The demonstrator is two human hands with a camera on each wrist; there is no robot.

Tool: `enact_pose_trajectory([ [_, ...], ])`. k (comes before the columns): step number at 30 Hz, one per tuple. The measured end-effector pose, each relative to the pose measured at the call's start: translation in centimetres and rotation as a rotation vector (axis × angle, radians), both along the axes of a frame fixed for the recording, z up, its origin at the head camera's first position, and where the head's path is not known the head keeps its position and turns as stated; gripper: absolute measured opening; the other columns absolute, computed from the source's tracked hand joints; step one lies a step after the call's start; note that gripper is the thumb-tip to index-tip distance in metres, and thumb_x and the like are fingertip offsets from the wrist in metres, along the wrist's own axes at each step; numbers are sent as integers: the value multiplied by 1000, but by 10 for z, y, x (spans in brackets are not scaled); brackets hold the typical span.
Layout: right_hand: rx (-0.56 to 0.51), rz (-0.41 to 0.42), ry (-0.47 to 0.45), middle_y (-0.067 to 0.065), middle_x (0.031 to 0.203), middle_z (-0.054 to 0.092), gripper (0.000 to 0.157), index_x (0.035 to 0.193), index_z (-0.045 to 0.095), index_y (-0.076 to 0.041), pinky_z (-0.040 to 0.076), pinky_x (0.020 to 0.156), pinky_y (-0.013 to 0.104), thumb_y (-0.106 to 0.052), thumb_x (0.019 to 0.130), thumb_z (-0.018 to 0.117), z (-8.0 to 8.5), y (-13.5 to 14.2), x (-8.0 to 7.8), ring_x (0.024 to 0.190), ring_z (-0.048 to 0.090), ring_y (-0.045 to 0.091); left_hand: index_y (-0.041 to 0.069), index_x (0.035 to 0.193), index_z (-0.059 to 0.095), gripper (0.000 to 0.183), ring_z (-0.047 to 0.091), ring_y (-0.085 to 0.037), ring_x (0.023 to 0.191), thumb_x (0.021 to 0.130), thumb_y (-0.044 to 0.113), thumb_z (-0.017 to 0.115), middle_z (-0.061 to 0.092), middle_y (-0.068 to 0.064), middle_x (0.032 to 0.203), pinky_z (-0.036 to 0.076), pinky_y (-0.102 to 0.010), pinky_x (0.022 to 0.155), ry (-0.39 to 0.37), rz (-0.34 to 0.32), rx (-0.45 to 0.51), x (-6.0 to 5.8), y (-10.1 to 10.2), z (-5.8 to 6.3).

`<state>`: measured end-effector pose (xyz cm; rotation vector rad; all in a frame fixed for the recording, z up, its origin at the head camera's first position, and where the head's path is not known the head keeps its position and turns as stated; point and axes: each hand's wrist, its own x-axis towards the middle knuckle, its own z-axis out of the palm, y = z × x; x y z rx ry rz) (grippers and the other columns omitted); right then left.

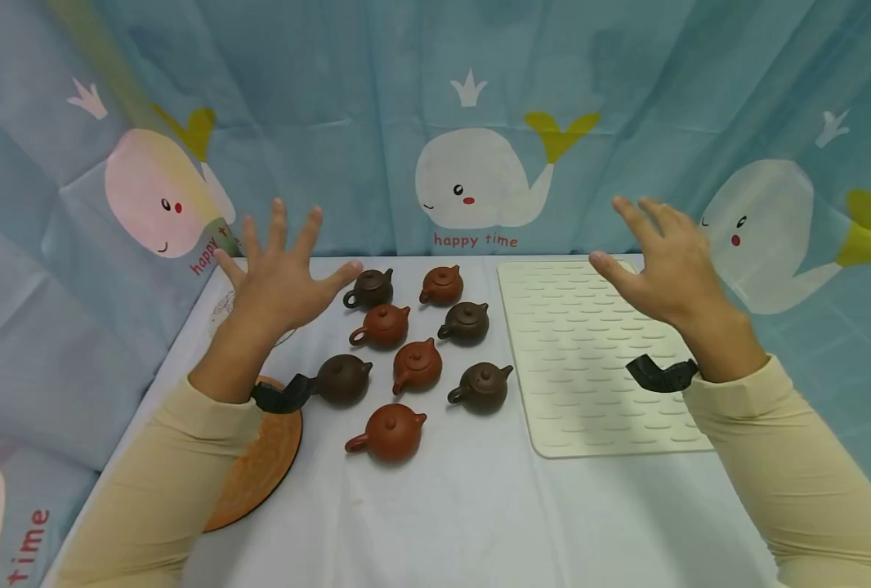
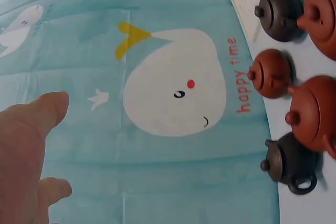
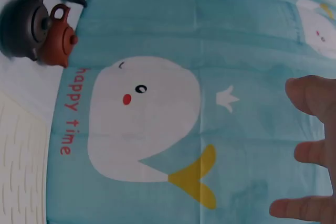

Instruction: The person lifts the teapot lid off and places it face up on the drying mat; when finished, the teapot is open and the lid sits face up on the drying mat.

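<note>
My left hand (image 1: 281, 278) is raised at the left with its fingers spread, holding nothing. At the right my right hand (image 1: 667, 265) is raised too, fingers extended and nothing in it, overlapping the cream textured mat (image 1: 575, 359) in the head view. Between them several small clay teapots stand on the white cloth, some reddish-brown, some dark brown. Nearest the left hand are a dark teapot (image 1: 372, 289) at the back and a reddish teapot (image 1: 384, 327). The front one is a reddish teapot (image 1: 394, 433); a dark teapot (image 1: 483, 387) stands closest to the mat.
A round orange-brown board (image 1: 274, 457) with a dark rim lies at the left, partly hidden by my left sleeve (image 1: 163, 482). Behind it, a line-drawn round item (image 1: 222, 306) shows past the left hand. A blue whale-print curtain (image 1: 347, 163) closes off the back and sides.
</note>
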<state>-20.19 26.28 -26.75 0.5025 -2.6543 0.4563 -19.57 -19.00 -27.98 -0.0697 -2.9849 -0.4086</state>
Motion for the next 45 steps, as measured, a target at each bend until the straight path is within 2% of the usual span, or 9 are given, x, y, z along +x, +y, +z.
enact_pose_trajectory([
  [4, -72, 104, 107, 24, 143, 40, 66, 145, 44, -12, 20, 99, 69, -41, 89, 64, -6, 0, -2, 129, 33, 49, 29, 156, 1, 98, -27, -41, 135, 81, 83, 32, -21, -9, 157, -17, -72, 92, 27, -9, 30, 6, 6, -5],
  [7, -108, 160, 179, 23, 139, 46, 62, 141, 49, -8, 27, 99, 64, -38, 89, 66, -12, 0, -4, 125, 39, 47, 27, 156, 5, 100, -19, -43, 138, 81, 81, 40, -15, -10, 159, -9, -74, 96, 61, -22, 68, 11, 13, -9],
  [14, -179, 225, 213, 22, 132, 52, 56, 136, 53, -3, 30, 99, 59, -28, 87, 67, -30, -5, -4, 122, 42, 45, 21, 156, 18, 96, 3, -43, 142, 82, 68, 59, 4, -13, 160, 9, -71, 101, 156, -77, 204, 22, 28, -22],
  [19, -235, 258, 264, 21, 129, 56, 55, 133, 56, -2, 32, 97, 59, -35, 89, 65, -39, -10, -4, 119, 45, 44, 18, 153, 28, 91, 17, -40, 140, 82, 58, 68, 15, -13, 158, 20, -68, 101, 188, -105, 363, 26, 32, -31],
  [22, -262, 278, 293, 20, 128, 57, 59, 132, 57, -2, 32, 97, 59, -44, 91, 61, -44, -13, -2, 118, 48, 43, 15, 151, 35, 89, 23, -38, 139, 80, 53, 73, 23, -15, 155, 23, -66, 101, 215, -126, 422, 27, 35, -37],
  [26, -299, 274, 283, 17, 130, 57, 62, 133, 57, -3, 31, 99, 58, -49, 91, 59, -48, -15, 2, 120, 48, 40, 13, 149, 39, 85, 27, -36, 138, 80, 47, 76, 30, -15, 153, 25, -64, 101, 251, -148, 474, 29, 38, -45],
  [32, -357, 266, 256, 15, 131, 57, 59, 133, 56, -3, 35, 97, 56, -43, 91, 63, -58, -20, 9, 120, 48, 38, 11, 146, 44, 83, 33, -31, 136, 78, 43, 80, 38, -14, 148, 29, -56, 104, 289, -162, 529, 31, 44, -57],
  [42, -433, 232, 234, 14, 124, 61, 55, 134, 57, -6, 36, 97, 55, -40, 91, 64, -73, -25, 16, 119, 49, 35, 11, 143, 48, 76, 41, -26, 131, 78, 35, 81, 47, -9, 142, 36, -50, 101, 302, -187, 667, 35, 54, -76],
  [45, -465, 238, 228, 15, 122, 61, 52, 133, 57, -5, 35, 98, 54, -35, 91, 66, -77, -26, 18, 118, 50, 34, 14, 142, 50, 73, 45, -28, 128, 79, 35, 81, 49, -9, 141, 40, -51, 96, 267, -177, 713, 37, 58, -82],
])
